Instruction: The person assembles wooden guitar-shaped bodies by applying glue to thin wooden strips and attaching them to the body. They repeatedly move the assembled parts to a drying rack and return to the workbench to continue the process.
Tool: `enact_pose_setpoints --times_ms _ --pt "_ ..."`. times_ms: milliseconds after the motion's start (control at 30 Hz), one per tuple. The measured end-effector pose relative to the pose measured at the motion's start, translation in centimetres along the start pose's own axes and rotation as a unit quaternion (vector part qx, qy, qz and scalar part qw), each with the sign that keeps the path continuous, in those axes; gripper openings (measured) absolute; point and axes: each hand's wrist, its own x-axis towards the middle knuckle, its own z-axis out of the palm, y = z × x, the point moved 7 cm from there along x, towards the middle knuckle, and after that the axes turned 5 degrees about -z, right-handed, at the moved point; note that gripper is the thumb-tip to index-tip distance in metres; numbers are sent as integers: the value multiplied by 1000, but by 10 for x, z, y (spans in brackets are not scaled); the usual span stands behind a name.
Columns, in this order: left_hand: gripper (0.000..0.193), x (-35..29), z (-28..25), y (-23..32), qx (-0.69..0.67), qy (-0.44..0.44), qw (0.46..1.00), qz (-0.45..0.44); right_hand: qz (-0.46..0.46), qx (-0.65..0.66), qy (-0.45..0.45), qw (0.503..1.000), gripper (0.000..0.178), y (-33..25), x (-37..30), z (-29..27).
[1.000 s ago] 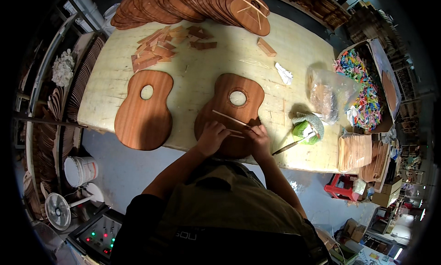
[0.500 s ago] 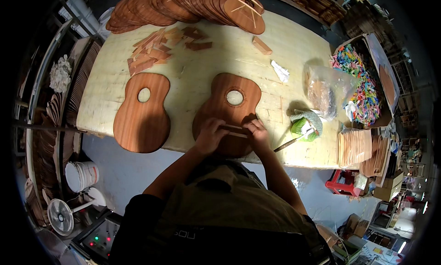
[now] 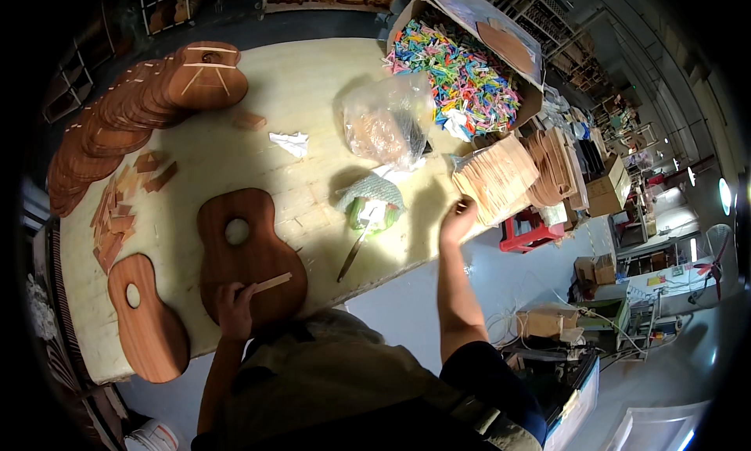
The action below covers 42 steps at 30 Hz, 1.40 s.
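Note:
A brown, guitar-shaped wooden top (image 3: 270,251) with a round sound hole lies near the table's front edge. My left hand (image 3: 235,310) rests at its lower part, fingers closed on a pale wooden strip (image 3: 274,282) that points right across the wood. My right hand (image 3: 459,220) is stretched to the table's right end, fingers curled, beside a bundle of thin pale wooden sheets (image 3: 497,177) in clear wrap. Whatever those fingers may hold is hidden. A second wooden top (image 3: 152,326) lies to the left.
Overlapping guitar tops (image 3: 109,126) and loose wood pieces (image 3: 117,216) occupy the left. A green container (image 3: 371,212) with a cloth and a long-handled tool (image 3: 353,255) stands mid-table. Behind it are a clear plastic bag (image 3: 383,126) and a box of coloured clips (image 3: 461,75). A red stool (image 3: 528,233) is beyond the edge.
The view has swung to the right. My right hand has left the wooden top and reached over to the pale sheets. My left hand stays at the top with the strip.

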Motion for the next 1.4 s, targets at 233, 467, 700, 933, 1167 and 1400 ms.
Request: enact_pose_setpoints --times_ms 233,467,700,933,1167,1400 --pt "20 -4 3 -8 22 -13 1000 1 -25 -374 -148 915 20 128 42 7" --pt "21 2 4 -4 30 -25 999 -14 -50 -373 -145 915 10 114 42 -2" --pt "30 -23 19 -31 38 -23 998 -32 102 116 -18 988 5 28 -1 -24" --pt "30 -15 5 -22 9 0 1000 -29 -316 240 -316 862 8 -236 -165 36" --pt "26 -3 -14 -7 -6 45 999 -24 -403 298 -413 761 20 -279 -255 74" --pt "21 -1 -8 -13 -68 16 997 -28 -21 146 -235 961 39 -174 -195 16"
